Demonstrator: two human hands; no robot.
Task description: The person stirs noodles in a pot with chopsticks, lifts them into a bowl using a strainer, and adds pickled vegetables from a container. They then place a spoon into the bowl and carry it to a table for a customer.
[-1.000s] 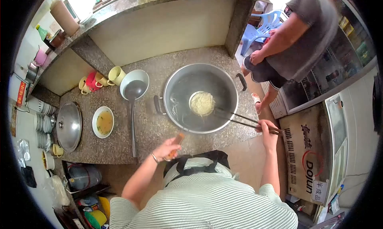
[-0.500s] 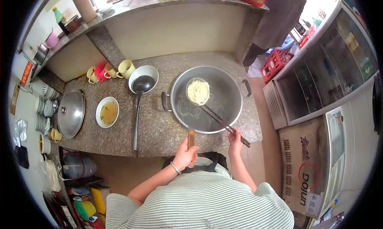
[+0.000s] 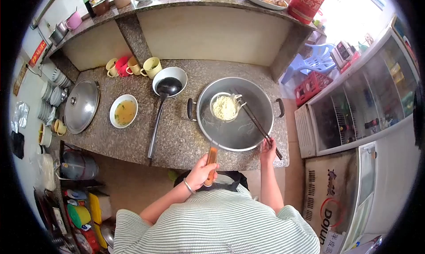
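My left hand [image 3: 205, 169] is closed round the wooden handle of a strainer [image 3: 215, 120], whose basket hangs over the large metal pot [image 3: 201, 130]. Pale noodles [image 3: 225, 108] are heaped in the basket. With my right hand [image 3: 267, 151] I grip dark chopsticks [image 3: 256, 121]; their tips are at the right side of the noodles, where a few strands stick out. Cloudy water with loose strands fills the pot. Left of it, a black ladle [image 3: 168, 86] rests in a white bowl [image 3: 181, 77]. Another white bowl [image 3: 113, 117] holds broth with green bits.
Several mugs [image 3: 152, 67] line the back of the counter. A metal lid [image 3: 84, 105] lies at the left, near stacked dishes [image 3: 45, 94]. Beyond the pot's right side are a red crate [image 3: 312, 86], a blue chair [image 3: 316, 59] and a glass-door fridge [image 3: 354, 103].
The chopstick tips have moved from below the basket to the right of the noodles, with strands now pulled out there. The person standing beyond the counter has left the view.
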